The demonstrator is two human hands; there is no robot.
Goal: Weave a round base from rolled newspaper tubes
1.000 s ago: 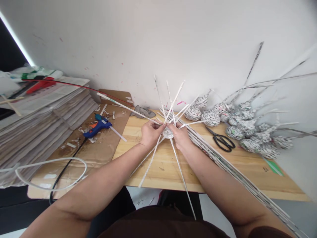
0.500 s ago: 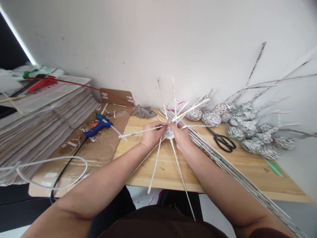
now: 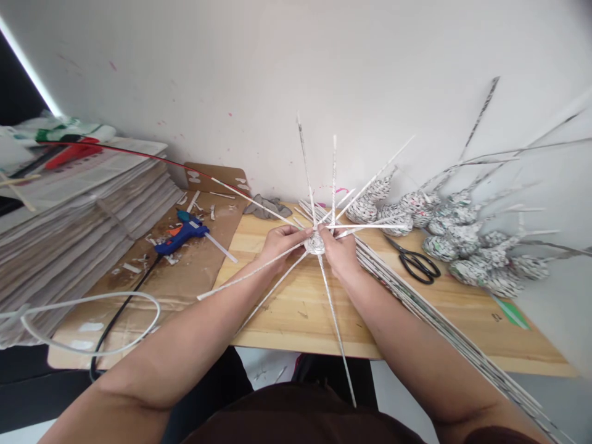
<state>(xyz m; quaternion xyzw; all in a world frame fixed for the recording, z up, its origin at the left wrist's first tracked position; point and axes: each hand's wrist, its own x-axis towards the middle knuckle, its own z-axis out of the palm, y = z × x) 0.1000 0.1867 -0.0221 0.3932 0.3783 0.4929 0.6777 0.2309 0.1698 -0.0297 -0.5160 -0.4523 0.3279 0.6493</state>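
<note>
Between my two hands is a small woven piece of rolled newspaper point(image 3: 315, 242), with several long paper tubes spreading from it like spokes. My left hand point(image 3: 283, 242) pinches its left side, thumb and fingers near the top. From the right, my right hand point(image 3: 340, 246) grips it, the thumb pressed close to the centre. One paper tube point(image 3: 335, 320) hangs toward my lap, and another point(image 3: 250, 276) slants across my left forearm. Others point up toward the wall. Fingers hide part of the weave.
A bundle of paper tubes point(image 3: 416, 302) runs beneath my right arm. Scissors point(image 3: 419, 265) and several woven paper pieces point(image 3: 467, 243) lie to the right. A blue glue gun point(image 3: 182, 237) rests on cardboard point(image 3: 185, 314) at left, beside stacked newspapers point(image 3: 92, 228). A grey cloth point(image 3: 268, 208) lies behind.
The woven piece has turned in my hands, and its spokes point in different directions. The tube over my left hand now slopes down across my left forearm. Both hands keep their grip.
</note>
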